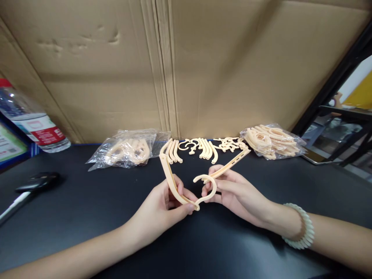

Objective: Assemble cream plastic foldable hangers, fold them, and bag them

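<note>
My left hand is closed on one cream plastic hanger arm, thumb and fingers pinching its lower end where it meets a hook piece. My right hand grips a second hanger arm that slants up to the right, its fingers wrapped near the hook. The two arms form a V above the black table. A pale beaded bracelet circles my right wrist.
Loose cream hanger parts lie in a row behind my hands. Clear bags of parts sit at the left and right. A water bottle and a dark mouse lie left. A cardboard wall stands behind.
</note>
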Demonstrator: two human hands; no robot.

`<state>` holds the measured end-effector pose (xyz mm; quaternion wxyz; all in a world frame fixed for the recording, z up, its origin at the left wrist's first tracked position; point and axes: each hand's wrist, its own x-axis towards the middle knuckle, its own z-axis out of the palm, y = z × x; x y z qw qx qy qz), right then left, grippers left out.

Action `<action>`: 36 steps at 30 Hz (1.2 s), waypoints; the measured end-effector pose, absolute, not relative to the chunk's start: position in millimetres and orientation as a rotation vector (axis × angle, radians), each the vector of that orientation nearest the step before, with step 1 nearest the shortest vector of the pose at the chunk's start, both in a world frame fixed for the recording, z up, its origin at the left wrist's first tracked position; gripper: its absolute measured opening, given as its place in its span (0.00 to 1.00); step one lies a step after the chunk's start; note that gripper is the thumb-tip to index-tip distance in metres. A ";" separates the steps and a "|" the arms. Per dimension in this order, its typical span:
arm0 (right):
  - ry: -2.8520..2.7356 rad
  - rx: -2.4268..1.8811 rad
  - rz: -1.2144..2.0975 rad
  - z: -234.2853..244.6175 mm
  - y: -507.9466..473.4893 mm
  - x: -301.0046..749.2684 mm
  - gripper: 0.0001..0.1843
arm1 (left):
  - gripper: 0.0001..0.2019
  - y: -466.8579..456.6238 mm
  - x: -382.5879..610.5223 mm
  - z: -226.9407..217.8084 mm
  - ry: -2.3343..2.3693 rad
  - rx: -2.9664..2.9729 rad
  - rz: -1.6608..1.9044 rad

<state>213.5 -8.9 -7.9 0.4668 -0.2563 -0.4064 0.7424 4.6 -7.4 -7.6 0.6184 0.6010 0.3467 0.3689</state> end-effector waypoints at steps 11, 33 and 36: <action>-1.040 -0.687 1.800 -7.0 -7.0 213.9 0.07 | 0.19 -2.8 0.9 -11.0 0.717 1.331 0.895; -1.570 -0.738 1.592 -12.6 -15.7 207.7 0.09 | 0.19 -0.8 -0.4 -11.0 0.563 1.356 0.840; -1.541 -0.734 1.572 -13.4 -15.2 208.4 0.09 | 0.19 -0.8 0.0 -9.2 0.561 1.349 0.850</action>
